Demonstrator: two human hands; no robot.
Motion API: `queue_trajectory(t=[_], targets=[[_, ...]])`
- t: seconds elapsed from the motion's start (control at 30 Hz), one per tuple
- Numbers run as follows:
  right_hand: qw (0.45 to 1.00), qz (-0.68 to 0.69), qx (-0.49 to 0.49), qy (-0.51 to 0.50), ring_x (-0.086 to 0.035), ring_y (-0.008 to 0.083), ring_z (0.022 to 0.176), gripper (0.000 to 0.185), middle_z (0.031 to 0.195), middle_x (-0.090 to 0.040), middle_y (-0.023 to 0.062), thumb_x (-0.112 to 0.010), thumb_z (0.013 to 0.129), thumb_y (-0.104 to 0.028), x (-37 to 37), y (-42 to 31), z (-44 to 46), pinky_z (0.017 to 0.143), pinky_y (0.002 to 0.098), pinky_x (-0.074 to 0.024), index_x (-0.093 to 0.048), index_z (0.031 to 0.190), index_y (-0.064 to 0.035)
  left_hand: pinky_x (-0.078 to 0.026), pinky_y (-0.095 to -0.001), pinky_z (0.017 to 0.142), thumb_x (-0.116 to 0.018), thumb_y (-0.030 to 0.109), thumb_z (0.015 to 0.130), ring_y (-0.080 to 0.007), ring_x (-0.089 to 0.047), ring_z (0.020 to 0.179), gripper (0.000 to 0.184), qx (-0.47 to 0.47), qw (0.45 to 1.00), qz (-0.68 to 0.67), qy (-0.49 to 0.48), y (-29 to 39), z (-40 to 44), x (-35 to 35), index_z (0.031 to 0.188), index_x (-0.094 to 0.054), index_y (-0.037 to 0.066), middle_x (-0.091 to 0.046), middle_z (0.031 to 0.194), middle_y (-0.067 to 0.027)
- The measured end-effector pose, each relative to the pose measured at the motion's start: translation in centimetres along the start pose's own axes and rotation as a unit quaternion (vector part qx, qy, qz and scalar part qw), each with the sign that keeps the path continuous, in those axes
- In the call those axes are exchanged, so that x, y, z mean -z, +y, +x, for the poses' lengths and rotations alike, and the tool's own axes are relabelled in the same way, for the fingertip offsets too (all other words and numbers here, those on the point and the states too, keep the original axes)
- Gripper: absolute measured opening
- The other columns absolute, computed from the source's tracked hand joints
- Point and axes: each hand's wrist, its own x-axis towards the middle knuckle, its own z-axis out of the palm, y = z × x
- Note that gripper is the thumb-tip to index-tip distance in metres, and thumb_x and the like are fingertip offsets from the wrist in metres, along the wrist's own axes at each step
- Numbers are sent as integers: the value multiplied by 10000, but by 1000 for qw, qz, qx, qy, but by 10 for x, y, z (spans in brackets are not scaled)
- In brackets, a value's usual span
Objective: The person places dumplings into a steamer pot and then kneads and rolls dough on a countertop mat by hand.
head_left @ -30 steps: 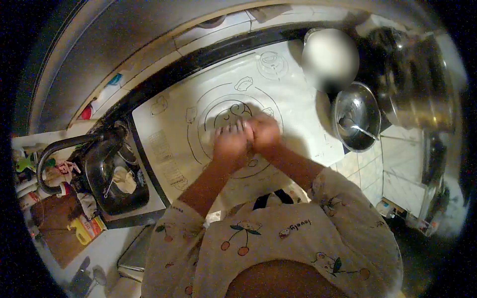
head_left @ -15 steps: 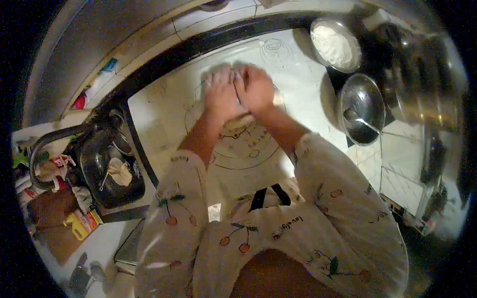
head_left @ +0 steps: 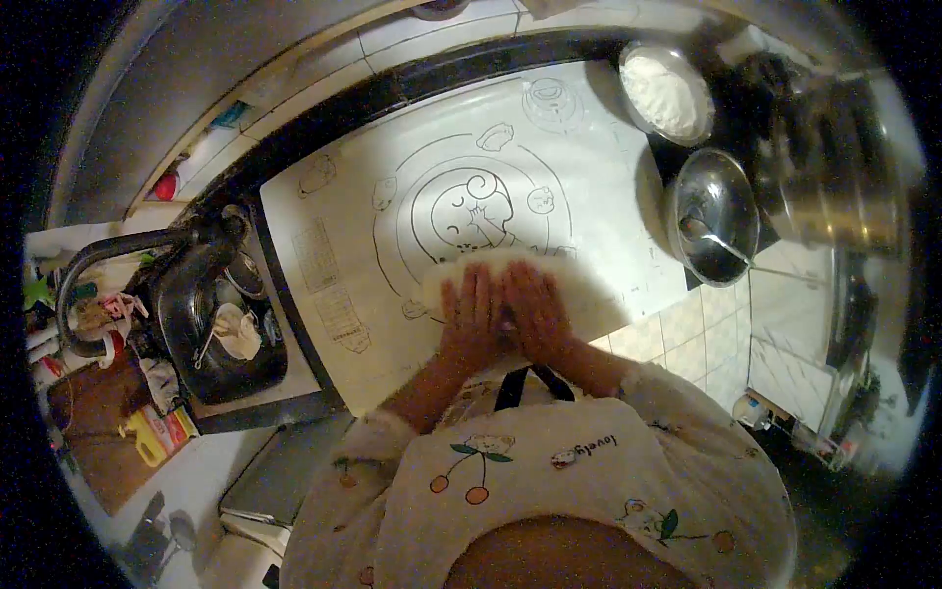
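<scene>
A pale slab of dough (head_left: 432, 288) lies near the front edge of a white printed mat (head_left: 343, 231). My left hand (head_left: 473, 312) presses flat on the dough with its fingers stretched forward. Right beside it, my right hand (head_left: 535, 309) rests on the dough in the same way, fingers extended. The two hands nearly touch at the thumbs. Beneath the palms the dough is hidden. Line drawings and circles show on the mat beyond the hands.
A metal bowl of white flour (head_left: 667, 93) stands at the back right. In front of it sits a metal bowl (head_left: 714, 216) with a spoon. At the left are a dark sink (head_left: 231, 378), a black faucet (head_left: 128, 239) and a yellow bottle (head_left: 145, 439).
From the far part of the mat, both hands have come back toward my body. Their fingers, bunched together before, are now laid flat side by side on the dough.
</scene>
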Motion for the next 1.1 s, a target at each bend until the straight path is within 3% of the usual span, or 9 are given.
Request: queue_trajectory(t=[0.27,0.4,0.43,0.5,0.63,0.77,0.9,1.0,1.1], targets=[[995,-5,-65,81,-415,356,1253,467,1312,-499,185,-445,887,-369,-16,99,206,1067,522,-261,-578,1171,-23,-167,-540,1110,-477,313,836,-332,-220,1387,631,42,989,110,-88,-87,199,15,1373,-369,2,-259,1483,-198],[998,10,-62,-5,-468,340,1177,416,1271,-514,167,-463,894,-329,-4,77,175,1030,506,-311,-576,1159,-29,-180,-511,1113,-524,335,799,-357,-246,1367,697,89,992,43,-80,-77,170,-3,1383,-343,1,-263,1476,-197],[992,57,-47,104,-469,342,1189,427,1270,-522,164,-496,880,-306,-17,74,148,1040,505,-304,-546,1207,-35,-188,-513,1108,-543,334,797,-369,-260,1358,686,79,990,24,-112,-64,154,5,1362,-353,-6,-288,1457,-208],[994,33,-28,103,-411,350,1275,517,1352,-463,181,-529,858,-315,-16,59,95,1053,513,-303,-448,1298,-55,-191,-547,1097,-561,347,801,-366,-281,1351,670,-26,982,176,-59,-49,104,-14,1340,-372,-4,-317,1435,-219],[997,75,-18,13,-368,383,1303,485,1412,-373,190,-481,895,-313,16,23,1,1053,560,-255,-449,1292,-34,-154,-619,1076,-561,429,809,-373,-290,1350,724,-39,995,-85,24,10,23,27,1347,-362,-12,-341,1413,-238],[975,163,-143,46,-443,341,1240,437,1308,-488,186,-532,845,-293,7,11,7,1044,549,-282,-507,1212,-57,-155,-607,1082,-528,413,830,-420,-281,1337,722,7,996,-85,-11,20,39,33,1356,-339,-45,-328,1405,-270],[990,93,-71,74,-411,396,1254,547,1331,-453,229,-382,927,-384,7,14,53,1053,545,-260,-425,1330,-18,-146,-597,1093,-459,334,847,-431,-258,1344,687,25,996,-32,-73,-5,45,-27,1381,-289,-64,-300,1415,-292],[994,70,-77,38,-407,389,1260,557,1341,-442,235,-367,926,-389,-7,35,81,1061,538,-258,-428,1329,-9,-90,-581,1111,-453,349,856,-439,-191,1368,709,-14,992,-124,23,-27,82,-14,1396,-263,-69,-248,1443,-300],[986,58,-133,77,-401,367,1269,542,1324,-474,211,-430,898,-408,-13,60,143,1062,528,-274,-505,1259,-12,-6,-555,1120,-549,504,783,-421,-83,1400,933,-12,989,14,-145,-45,144,2,1445,-163,-29,-166,1483,-287]])
